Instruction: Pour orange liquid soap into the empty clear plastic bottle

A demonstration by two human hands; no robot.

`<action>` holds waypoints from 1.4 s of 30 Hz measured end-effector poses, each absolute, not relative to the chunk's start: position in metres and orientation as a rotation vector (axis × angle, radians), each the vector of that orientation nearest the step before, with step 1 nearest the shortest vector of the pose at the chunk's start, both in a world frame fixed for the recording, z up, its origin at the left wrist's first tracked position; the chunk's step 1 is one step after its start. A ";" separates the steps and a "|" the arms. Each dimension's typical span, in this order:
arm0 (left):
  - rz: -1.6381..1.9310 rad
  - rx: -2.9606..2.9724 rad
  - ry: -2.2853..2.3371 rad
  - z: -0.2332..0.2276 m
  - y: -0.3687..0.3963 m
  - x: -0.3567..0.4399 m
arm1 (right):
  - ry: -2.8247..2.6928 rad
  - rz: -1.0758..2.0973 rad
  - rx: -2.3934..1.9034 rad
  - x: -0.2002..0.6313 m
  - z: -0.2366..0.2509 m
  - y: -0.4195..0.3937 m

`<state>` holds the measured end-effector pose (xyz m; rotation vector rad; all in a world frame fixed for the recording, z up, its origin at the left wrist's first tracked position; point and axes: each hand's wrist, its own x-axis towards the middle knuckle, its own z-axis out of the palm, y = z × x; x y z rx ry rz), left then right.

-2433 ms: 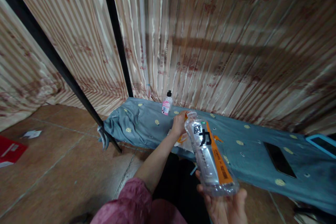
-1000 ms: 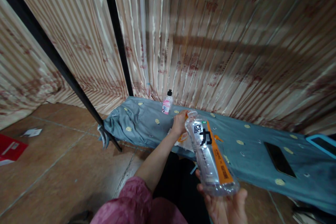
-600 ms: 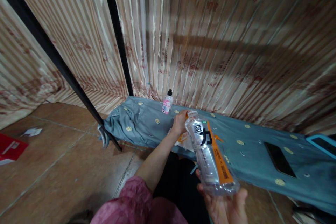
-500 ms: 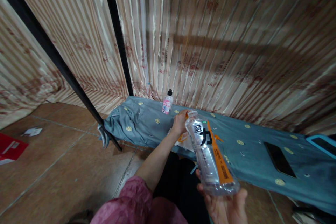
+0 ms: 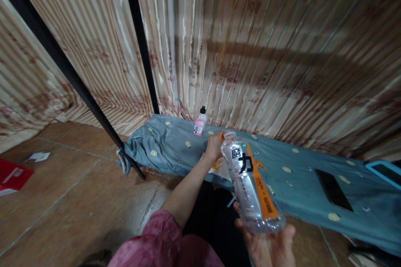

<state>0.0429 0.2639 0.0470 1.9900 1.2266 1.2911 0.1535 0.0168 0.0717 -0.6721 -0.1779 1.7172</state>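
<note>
A clear plastic drink bottle with an orange-and-silver label is tilted in front of me, its mouth uncapped and pointing away. My right hand holds it at the base, thumb and fingers around the bottom end. My left hand is closed beside the bottle's neck, its fingertips partly hidden behind it. A small orange piece that looks like a bottle cap shows at those fingertips. Beneath the hands, a white and orange crumpled item lies on the blue-grey cloth, partly covered by the bottle.
A small bottle with black cap and pink label stands near the curtain. To the right lie a dark phone and a light-blue-rimmed object. Black metal posts rise at left. A red box is on the floor.
</note>
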 end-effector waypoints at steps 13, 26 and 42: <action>1.309 1.983 1.223 0.048 0.264 0.043 | -0.179 1.716 -0.680 0.153 0.072 0.016; 1.308 1.986 1.214 0.045 0.265 0.044 | -0.204 1.738 -0.646 0.157 0.070 0.017; 1.303 1.971 1.214 0.046 0.265 0.043 | -0.170 1.718 -0.667 0.154 0.073 0.017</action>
